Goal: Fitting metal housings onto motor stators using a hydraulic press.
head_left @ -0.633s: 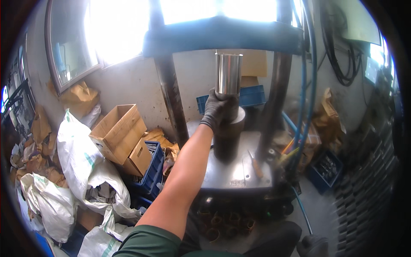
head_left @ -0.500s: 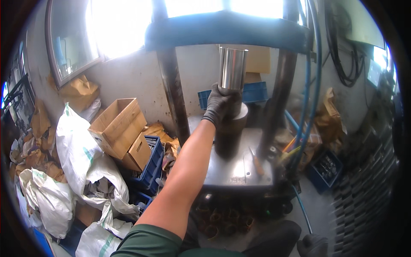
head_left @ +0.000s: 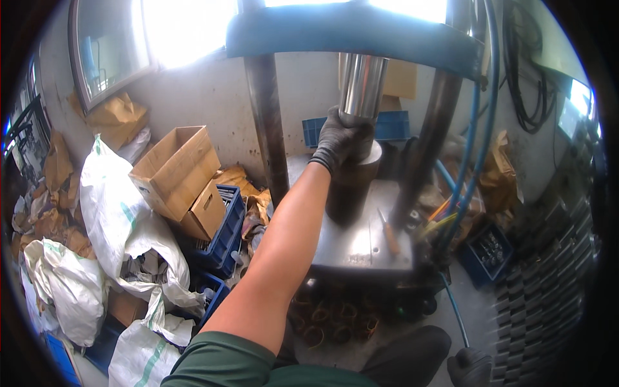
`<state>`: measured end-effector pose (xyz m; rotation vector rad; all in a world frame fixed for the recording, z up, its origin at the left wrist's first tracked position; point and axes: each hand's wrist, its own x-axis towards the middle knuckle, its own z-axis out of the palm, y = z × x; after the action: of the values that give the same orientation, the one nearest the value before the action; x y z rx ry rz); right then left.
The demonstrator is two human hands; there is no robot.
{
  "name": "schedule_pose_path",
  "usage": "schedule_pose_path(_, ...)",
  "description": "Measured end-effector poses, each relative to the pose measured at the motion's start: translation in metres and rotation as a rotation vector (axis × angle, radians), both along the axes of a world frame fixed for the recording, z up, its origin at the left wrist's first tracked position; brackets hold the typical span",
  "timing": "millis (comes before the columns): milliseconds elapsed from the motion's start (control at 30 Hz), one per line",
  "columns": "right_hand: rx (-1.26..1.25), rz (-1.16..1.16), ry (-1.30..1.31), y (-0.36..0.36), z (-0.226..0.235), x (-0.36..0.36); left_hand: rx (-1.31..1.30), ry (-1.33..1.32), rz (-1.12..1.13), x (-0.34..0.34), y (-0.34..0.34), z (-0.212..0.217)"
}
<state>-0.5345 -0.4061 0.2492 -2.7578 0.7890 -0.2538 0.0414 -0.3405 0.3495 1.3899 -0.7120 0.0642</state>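
- Shiny metal cylinder (head_left: 363, 87) stands roughly upright above the back part of the press plate (head_left: 348, 255), over a dark round block (head_left: 351, 197). Its top lines up with the lower edge of the blue crossbeam (head_left: 354, 29); whether they touch, I cannot tell.
- Of the two hands, the gloved left hand (head_left: 342, 134) is wrapped around the cylinder's lower end, thumb up along its near side; the fingers on the far side are hidden.
- The gloved right hand (head_left: 471, 367), low and beyond the plate's near right corner, looks curled around the end of a blue rod (head_left: 454, 309).
- Judging by this pose, the step in hand is steadying the cylinder over the block while the rod is held ready.
- The next move seems to call for keeping the cylinder in line with the block, and the left hand's fingers clear of the crossbeam, before any force goes on the rod.
- A wooden-handled tool (head_left: 391, 240) lies near the plate's right edge, handle toward the near right corner.
- Below the near edge sit brownish rings (head_left: 313, 337); beyond the back edge is a blue bin (head_left: 393, 126).
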Motion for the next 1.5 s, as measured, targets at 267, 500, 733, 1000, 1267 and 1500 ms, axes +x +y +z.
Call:
schedule_pose_path(267, 0.006, -0.027, 0.002, -0.002, -0.001, -0.002, 0.074, -0.002, 0.0, -0.015, 0.006, 0.014)
schedule_pose_path(500, -0.111, 0.044, -0.051, -0.017, 0.012, 0.01, 0.025, 0.009, -0.058, -0.013, 0.011, 0.015)
schedule_pose_path(733, -0.609, 0.078, -0.617, -0.1, 0.087, 0.128, -0.159, 0.137, -0.264, 0.043, -0.024, -0.018)
schedule_pose_path(1000, -0.547, 0.152, -0.414, -0.104, 0.086, 0.124, -0.799, 0.9, -1.056, 0.048, -0.027, -0.02)
schedule_pose_path(1267, -0.095, 0.177, 0.079, -0.018, 0.019, 0.017, -0.078, -0.035, -0.187, 0.06, -0.016, -0.023)
schedule_pose_path(1500, -0.132, -0.01, 0.088, -0.005, 0.003, 0.003, -0.033, -0.112, -0.077, 0.033, -0.026, -0.019)
